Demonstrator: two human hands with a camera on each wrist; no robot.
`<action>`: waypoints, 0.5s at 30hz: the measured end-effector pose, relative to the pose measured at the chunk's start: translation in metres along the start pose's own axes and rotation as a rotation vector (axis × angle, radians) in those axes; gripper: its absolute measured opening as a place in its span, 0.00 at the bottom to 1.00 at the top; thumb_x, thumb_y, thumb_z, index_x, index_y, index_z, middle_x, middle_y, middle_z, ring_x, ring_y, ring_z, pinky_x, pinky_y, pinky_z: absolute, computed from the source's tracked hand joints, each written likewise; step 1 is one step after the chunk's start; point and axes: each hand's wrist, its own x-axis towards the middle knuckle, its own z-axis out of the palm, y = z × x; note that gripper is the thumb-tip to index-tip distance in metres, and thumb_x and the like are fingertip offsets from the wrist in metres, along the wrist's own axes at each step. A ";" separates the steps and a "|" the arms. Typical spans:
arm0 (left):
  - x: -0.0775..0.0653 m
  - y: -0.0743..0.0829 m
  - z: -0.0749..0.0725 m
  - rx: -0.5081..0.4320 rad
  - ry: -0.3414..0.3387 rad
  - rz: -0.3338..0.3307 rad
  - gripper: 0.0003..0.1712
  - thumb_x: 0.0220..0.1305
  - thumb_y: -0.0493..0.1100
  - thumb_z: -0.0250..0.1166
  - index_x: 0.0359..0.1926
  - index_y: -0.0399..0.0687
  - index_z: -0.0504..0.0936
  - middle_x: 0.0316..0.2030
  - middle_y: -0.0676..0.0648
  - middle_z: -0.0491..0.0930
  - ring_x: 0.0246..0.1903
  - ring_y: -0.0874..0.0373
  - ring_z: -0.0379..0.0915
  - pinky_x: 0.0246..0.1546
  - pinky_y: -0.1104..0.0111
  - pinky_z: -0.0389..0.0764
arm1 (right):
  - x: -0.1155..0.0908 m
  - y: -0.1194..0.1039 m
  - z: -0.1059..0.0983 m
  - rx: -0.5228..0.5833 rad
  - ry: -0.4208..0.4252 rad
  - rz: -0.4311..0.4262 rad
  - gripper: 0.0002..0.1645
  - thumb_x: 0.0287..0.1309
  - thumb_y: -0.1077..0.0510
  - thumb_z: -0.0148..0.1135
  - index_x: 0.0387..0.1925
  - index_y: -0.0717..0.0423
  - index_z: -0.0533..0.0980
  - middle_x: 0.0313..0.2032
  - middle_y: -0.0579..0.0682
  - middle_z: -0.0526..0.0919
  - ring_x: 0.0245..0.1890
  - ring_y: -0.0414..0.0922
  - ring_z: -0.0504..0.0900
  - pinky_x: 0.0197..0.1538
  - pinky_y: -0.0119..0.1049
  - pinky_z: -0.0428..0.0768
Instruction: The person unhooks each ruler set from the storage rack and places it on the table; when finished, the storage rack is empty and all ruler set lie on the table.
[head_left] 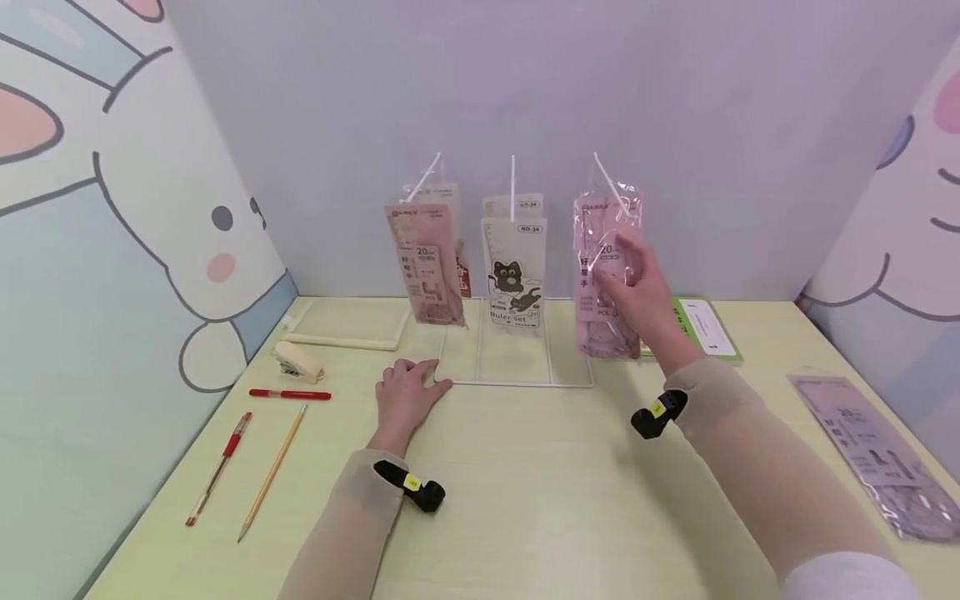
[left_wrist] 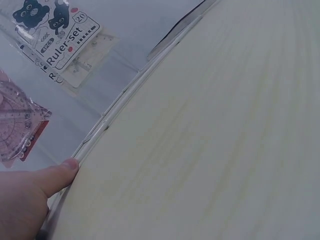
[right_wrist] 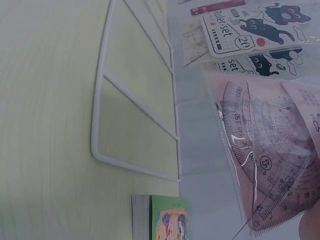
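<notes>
Head view: lilac rear wall (head_left: 337, 100), pale table (head_left: 525, 500) meeting it, and on top a white wire rack (head_left: 517, 384) with three prongs (head_left: 513, 179) bearing ruler packets. Low by the rack's front left corner, left hand (head_left: 405, 400), thumb touching the base wire, fingers loosely bent; cannot tell whether pinching the wire. At the right prong, right hand (head_left: 647, 298) with thumb and fingers pinching a held pink packet (head_left: 592, 342). Inside its clear sleeve, by the right wrist view, a protractor (right_wrist: 240, 135) among overlapping transparent pieces. On the left prong, a left pink packet (head_left: 427, 275) before a paler packet (head_left: 448, 193); on the middle one, two cat-printed ruler sets (head_left: 517, 287). Flat at far right, a loose pink packet (head_left: 877, 458).

Near the rear left, a see-through pouch (head_left: 345, 341); behind the right hand, a green book (head_left: 684, 321). Toward the left edge, pencil (head_left: 272, 472), red-capped pen (head_left: 218, 468), red pen (head_left: 289, 394) and cream stapler (head_left: 300, 361).

Broad stretch of table surface between both sleeves (head_left: 772, 467); narrow gaps either side of the middle packets.

Paler packet mostly covered, book partly hidden, pouch contents hard to make out. In the right wrist view, only a fingertip at the corner.
</notes>
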 end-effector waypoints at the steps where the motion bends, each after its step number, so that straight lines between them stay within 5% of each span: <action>1: 0.000 0.000 0.000 -0.001 0.000 0.000 0.32 0.56 0.66 0.61 0.58 0.58 0.76 0.50 0.41 0.70 0.47 0.44 0.62 0.45 0.51 0.62 | -0.002 0.001 -0.001 0.003 -0.002 -0.009 0.42 0.55 0.42 0.63 0.67 0.27 0.54 0.50 0.55 0.73 0.40 0.48 0.80 0.37 0.42 0.80; 15: 0.001 0.000 0.000 -0.005 -0.003 -0.005 0.31 0.57 0.66 0.61 0.58 0.59 0.77 0.49 0.41 0.70 0.47 0.44 0.62 0.45 0.50 0.62 | -0.025 -0.002 -0.018 -0.087 -0.040 -0.047 0.41 0.55 0.43 0.64 0.67 0.26 0.55 0.44 0.59 0.74 0.31 0.44 0.80 0.29 0.42 0.79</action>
